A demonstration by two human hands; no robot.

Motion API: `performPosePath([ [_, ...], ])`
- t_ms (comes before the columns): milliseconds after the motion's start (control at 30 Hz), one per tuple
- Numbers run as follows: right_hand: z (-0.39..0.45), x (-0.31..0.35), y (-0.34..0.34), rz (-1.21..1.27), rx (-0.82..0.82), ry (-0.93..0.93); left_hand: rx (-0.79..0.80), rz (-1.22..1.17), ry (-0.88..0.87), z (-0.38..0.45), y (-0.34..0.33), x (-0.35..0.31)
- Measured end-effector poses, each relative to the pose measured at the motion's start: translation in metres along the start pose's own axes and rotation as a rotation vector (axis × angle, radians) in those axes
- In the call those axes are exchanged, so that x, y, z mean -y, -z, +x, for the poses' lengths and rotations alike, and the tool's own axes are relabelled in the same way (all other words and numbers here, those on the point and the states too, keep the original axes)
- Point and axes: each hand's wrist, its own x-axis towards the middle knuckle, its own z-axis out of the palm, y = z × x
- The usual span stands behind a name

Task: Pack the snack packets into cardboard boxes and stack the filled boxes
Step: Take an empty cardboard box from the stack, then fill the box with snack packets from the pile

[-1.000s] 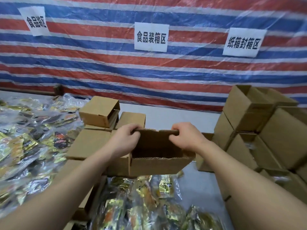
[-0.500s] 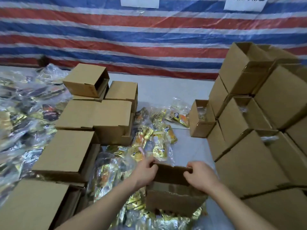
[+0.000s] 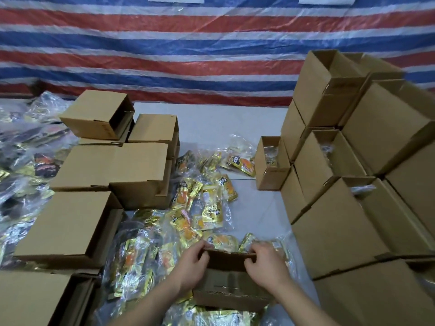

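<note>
Gripping the far edge of an open cardboard box with both hands, I have my left hand curled over its left corner and my right hand curled over the right part of that edge. It sits low in front of me on top of gold snack packets, which spread across the grey table beyond it. To my left lie empty brown cartons on their sides, with more bagged packets past them. To my right rises a stack of filled boxes, one small box standing beside its base. Behind everything hangs a red, white and blue striped tarp.
</note>
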Motion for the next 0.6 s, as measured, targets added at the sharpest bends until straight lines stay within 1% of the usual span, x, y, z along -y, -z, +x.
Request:
performPosePath([
  [167, 0.002, -0.005, 0.008, 0.194, 0.041, -0.008, 0.024, 0.083, -0.062, 0.008, 0.010, -0.012],
  [233, 0.003, -0.006, 0.019, 0.264, 0.012, -0.013, -0.026, 0.132, -0.118, 0.014, 0.011, -0.027],
  [333, 0.010, -0.014, 0.038, 0.374, -0.059, -0.079, -0.094, 0.229, -0.209, 0.040, 0.002, -0.062],
  [400, 0.017, -0.027, 0.051, 0.438, -0.123, -0.150, -0.029, 0.343, -0.217, 0.068, -0.017, -0.087],
  [500, 0.024, -0.047, 0.066, 0.552, -0.180, -0.264, 0.159, 0.599, -0.213, 0.113, -0.061, -0.115],
  [600, 0.025, -0.064, 0.074, 0.612, -0.204, -0.334, 0.356, 0.894, -0.229, 0.144, -0.112, -0.120],
])
